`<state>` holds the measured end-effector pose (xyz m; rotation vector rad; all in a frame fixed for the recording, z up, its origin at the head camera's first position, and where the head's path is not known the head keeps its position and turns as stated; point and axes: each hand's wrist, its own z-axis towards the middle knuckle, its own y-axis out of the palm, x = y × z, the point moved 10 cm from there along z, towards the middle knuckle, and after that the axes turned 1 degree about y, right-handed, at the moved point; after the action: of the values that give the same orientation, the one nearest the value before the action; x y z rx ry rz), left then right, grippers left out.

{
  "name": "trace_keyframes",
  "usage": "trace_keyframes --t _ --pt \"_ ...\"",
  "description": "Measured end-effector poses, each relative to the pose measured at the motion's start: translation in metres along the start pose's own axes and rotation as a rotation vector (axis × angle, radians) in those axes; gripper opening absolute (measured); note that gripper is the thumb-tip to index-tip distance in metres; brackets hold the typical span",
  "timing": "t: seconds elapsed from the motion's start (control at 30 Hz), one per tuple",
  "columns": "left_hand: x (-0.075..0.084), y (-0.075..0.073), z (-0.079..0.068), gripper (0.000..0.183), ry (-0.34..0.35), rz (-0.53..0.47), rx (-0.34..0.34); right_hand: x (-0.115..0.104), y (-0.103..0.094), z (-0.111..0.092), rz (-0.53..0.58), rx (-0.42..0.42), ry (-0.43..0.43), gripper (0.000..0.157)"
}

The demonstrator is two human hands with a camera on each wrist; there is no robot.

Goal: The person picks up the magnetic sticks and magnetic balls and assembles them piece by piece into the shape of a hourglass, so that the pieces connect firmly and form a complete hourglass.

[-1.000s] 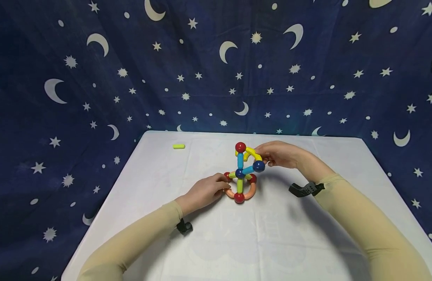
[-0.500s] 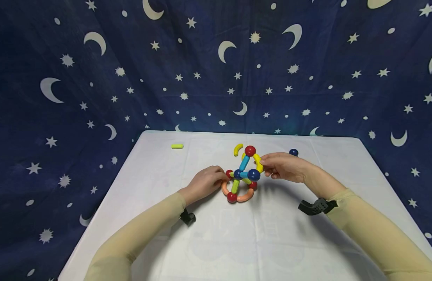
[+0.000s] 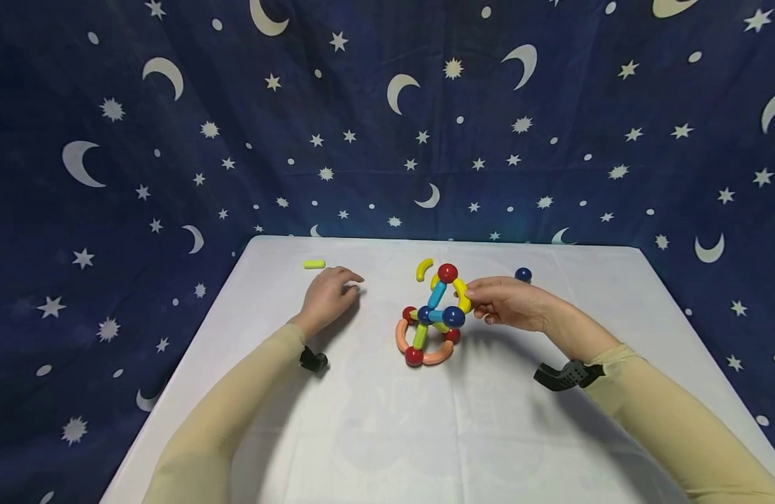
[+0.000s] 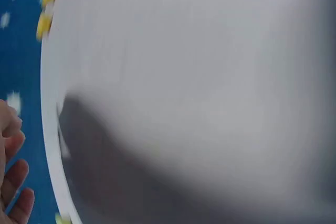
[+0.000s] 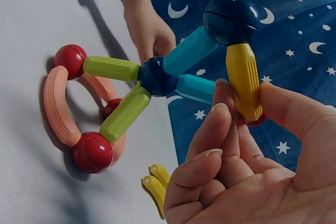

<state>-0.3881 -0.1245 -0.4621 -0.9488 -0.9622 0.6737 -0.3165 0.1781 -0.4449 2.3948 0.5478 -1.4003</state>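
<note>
A magnetic stick-and-ball structure [image 3: 420, 336] stands at the middle of the table. Its base is a ring of salmon curved sticks [image 5: 60, 106] and red balls [image 5: 93, 152]. Green sticks [image 5: 125, 114] rise to a dark blue ball [image 5: 157, 76], from which light blue sticks [image 5: 190, 51] branch out. My right hand [image 3: 507, 301] pinches a yellow curved stick [image 5: 244, 80] between thumb and fingers; its upper end meets another dark blue ball [image 5: 231, 19]. My left hand [image 3: 327, 297], holding nothing, hovers left of the structure, fingers extended, near a loose green stick [image 3: 314, 264].
Behind the structure lie loose yellow curved sticks [image 3: 424, 269], one partly hidden by it. A loose dark blue ball [image 3: 523, 274] rests beyond my right hand. The white-covered table [image 3: 374, 434] ends at a dark blue moon-and-star curtain [image 3: 362, 105].
My left hand has left the structure's base and moved left and away, toward the green stick. The structure's upper part has turned and tilted, with my right hand drawn slightly nearer.
</note>
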Motion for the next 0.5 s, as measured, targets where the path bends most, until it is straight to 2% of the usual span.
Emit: trace_keyframes --t 0.1,0.23,0.37,0.5 --pt "-0.033 -0.012 0.002 0.028 -0.100 0.029 0.010 0.001 0.001 -0.001 0.014 0.001 0.001 0.024" --pt "-0.065 -0.019 0.003 0.035 -0.195 0.050 -0.011 0.001 0.000 -0.002 0.023 0.004 -0.001 0.022" --pt "-0.088 -0.021 0.004 0.043 -0.278 0.066 -0.047 0.001 -0.001 -0.002 0.022 0.007 -0.001 0.023" --pt "-0.103 -0.018 0.004 0.057 -0.346 0.085 -0.093 0.001 0.000 -0.001 0.013 0.006 -0.001 0.027"
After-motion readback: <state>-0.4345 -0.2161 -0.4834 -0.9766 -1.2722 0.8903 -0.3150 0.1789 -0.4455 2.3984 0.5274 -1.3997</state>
